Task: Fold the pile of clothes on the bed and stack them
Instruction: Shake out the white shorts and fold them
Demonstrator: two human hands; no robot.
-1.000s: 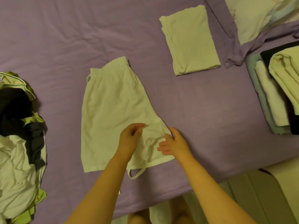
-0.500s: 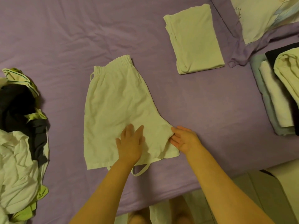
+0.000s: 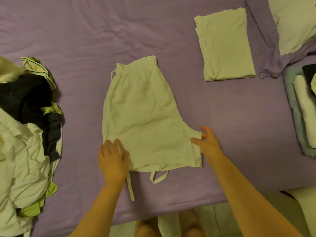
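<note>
Pale cream shorts (image 3: 145,113) lie folded in half on the purple bed sheet (image 3: 85,40), elastic waistband at the far end, drawstring ends trailing past the near hem. My left hand (image 3: 112,159) lies flat with spread fingers on the shorts' near left corner, slightly blurred. My right hand (image 3: 207,144) touches the pointed right corner of the shorts with straight fingers. A pile of unfolded clothes (image 3: 25,134), white, black and lime green, sits at the left. A folded cream garment (image 3: 225,47) lies at the back right.
A stack of folded clothes (image 3: 304,106) sits at the right edge on a grey-green piece. A pillow in a purple and white case (image 3: 290,23) lies at the top right. The bed's near edge runs below my forearms, with floor beyond.
My left hand slid from the middle of the shorts to their near left corner. My right hand moved out to the right tip. The fabric now lies flatter.
</note>
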